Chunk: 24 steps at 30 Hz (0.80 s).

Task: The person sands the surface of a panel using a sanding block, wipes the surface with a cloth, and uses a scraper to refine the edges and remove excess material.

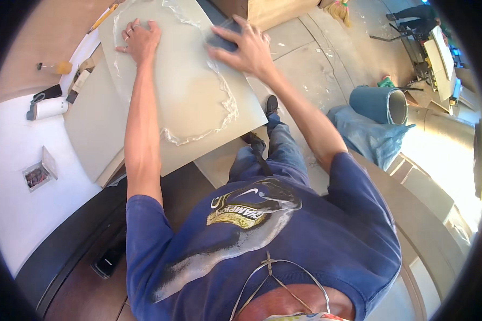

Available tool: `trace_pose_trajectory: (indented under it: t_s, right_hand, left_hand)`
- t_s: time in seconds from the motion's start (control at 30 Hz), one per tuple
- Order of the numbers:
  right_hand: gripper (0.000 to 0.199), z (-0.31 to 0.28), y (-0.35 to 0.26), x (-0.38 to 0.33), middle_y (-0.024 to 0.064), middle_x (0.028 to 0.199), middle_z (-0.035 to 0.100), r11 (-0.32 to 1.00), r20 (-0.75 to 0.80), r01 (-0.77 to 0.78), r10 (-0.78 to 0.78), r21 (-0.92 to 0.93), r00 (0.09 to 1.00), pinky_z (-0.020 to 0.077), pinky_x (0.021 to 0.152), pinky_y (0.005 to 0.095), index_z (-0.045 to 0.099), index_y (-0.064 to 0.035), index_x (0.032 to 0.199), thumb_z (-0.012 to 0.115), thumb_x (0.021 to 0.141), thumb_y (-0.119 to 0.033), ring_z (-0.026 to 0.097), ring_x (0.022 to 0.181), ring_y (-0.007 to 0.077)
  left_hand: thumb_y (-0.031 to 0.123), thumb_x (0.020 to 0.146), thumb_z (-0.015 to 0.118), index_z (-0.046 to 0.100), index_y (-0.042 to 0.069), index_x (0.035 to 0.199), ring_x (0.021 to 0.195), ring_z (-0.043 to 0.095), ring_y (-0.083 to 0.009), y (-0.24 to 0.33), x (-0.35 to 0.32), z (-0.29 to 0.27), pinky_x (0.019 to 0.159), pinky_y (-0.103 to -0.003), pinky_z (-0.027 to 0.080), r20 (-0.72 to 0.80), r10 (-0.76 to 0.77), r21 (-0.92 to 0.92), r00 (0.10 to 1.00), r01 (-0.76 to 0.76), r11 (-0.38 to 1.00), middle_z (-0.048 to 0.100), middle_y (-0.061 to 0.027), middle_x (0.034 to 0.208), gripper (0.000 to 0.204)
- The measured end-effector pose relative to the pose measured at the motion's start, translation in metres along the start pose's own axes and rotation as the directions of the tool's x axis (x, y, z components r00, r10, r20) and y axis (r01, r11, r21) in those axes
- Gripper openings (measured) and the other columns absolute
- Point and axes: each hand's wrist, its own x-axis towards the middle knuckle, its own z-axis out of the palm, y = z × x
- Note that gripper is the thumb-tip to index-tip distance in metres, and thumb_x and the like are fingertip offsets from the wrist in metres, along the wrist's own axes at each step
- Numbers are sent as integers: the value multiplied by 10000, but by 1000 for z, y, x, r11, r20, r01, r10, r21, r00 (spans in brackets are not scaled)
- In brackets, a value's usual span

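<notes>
- The left hand (139, 40) lay flat, fingers spread, palm down on the pale grey panel (182, 91) in the upper left of the frame, holding nothing
- The right hand (246, 48) sat in the upper middle of the frame, its fingers curled over a dark grey sanding block (222, 36) and pressing it against the panel's far right edge
- The panel filled the upper centre of the frame, lying tilted across the work surface, its near corner jutting out over the person's legs
- A wavy, glossy outline like a wet trail or thin film (225, 101) ran around the panel's middle, from near the left hand down and round to the lower right part of the panel
- A second flat grey board (88, 128) lay under the panel, showing at its left
- On the white surface (16, 187) at the left of the frame lay a white cylinder with a dark end (48, 107), and lower down a small open box (37, 174)
- A pencil (103, 18) lay near the top left, just beyond the left hand
- At the right of the frame a blue-grey roll (380, 104) rested on the floor beside a crumpled blue sheet (369, 136)
- Both forearms reached up the frame from the blue shirt (305, 241) at the bottom
</notes>
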Motion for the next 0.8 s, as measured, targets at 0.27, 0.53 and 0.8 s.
trace_pose_trajectory:
  t_s: [0.27,0.53,0.8]
  right_hand:
    - [588,-42,-46,-94,243,1556,442,995,115,-102,103,-8,988,346,1100,591,757,-343,1297,798,755,-567,476,1329,459]
    - [599,-44,-41,-88,270,1517,480,994,109,-110,108,14,988,363,1075,591,753,-329,1308,793,762,-572,491,1298,466]
    - [576,-23,-36,-65,268,1526,475,985,24,-167,168,-28,985,377,1069,577,759,-332,1296,777,775,-576,496,1311,462]
  left_hand:
    - [480,957,477,503,75,1515,1571,238,-348,-32,-6,1,1190,-791,61,-6,-50,-21,999,50,999,399,-93,1641,690]
    - [471,957,479,523,69,1506,1562,265,-350,-26,-8,-4,1188,-795,66,-42,-39,-10,998,39,999,407,-105,1638,682]
    - [465,947,496,539,72,1492,1561,269,-349,-13,-7,0,1191,-792,64,-8,-23,-47,1000,22,999,435,-113,1618,674]
